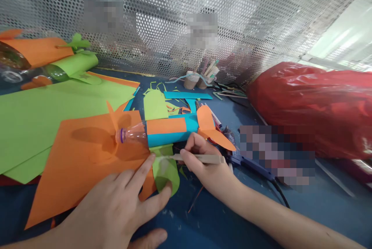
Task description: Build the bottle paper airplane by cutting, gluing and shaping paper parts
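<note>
A plastic-bottle plane [167, 129] lies on the blue table, wrapped in blue and orange paper, with a purple cap, an orange propeller and an orange tail. A green paper wing [165, 167] sticks out below it toward me. My left hand [116, 206] lies flat and open, its index finger and thumb pressing the green wing and the orange sheet [87, 160]. My right hand [203, 163] is closed around a tan stick-like tool [197, 158], its tip at the wing's root beside the bottle.
Green paper sheets [43, 113] lie at the left, with another paper-wrapped bottle craft [43, 61] behind them. Cups of sticks [200, 78] stand by the perforated metal wall. A red plastic bag [314, 102] fills the right. A blue-handled tool [250, 163] with a cord lies beside my right wrist.
</note>
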Demonstrator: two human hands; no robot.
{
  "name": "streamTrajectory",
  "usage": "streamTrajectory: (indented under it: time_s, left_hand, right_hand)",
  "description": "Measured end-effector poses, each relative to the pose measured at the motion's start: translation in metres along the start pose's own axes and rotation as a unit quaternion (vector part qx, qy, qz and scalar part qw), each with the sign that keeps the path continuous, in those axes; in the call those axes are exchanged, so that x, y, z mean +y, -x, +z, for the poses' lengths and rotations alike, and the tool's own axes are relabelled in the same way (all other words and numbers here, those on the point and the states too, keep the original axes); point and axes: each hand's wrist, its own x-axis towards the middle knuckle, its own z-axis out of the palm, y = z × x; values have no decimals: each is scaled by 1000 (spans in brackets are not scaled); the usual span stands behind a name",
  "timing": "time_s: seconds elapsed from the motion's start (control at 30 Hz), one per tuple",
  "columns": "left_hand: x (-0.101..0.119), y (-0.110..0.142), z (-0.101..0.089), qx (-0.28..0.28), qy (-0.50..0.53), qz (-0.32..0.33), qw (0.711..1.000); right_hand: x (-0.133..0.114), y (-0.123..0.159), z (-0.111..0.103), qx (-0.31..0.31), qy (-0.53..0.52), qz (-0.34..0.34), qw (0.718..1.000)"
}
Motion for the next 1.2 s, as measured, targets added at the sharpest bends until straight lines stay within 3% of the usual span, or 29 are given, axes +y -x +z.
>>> streamTrajectory:
  time_s: [0.23,0.33,0.53,0.8,0.93,1.2]
  left_hand:
    - [0,1,-1,2,-1,11,1000]
    - [0,1,-3,-26,5,-1,1000]
    - [-2,3,3,26,6,2,1000]
    - [-1,3,2,21,8,6,1000]
    - [-1,2,-1,-10,12,-6,1000]
    - [-1,1,2,9,4,3,1000]
  right_hand:
    - [3,-3,0,-6,9,4,1000]
    - [4,-3,0,-10,15,1,1000]
    - [7,-4,-1,-14,9,3,1000]
    - [6,-3,-1,-17,16,3,1000]
    - [6,-3,0,-17,16,5,1000]
    - [7,-3,0,-20,18,4,1000]
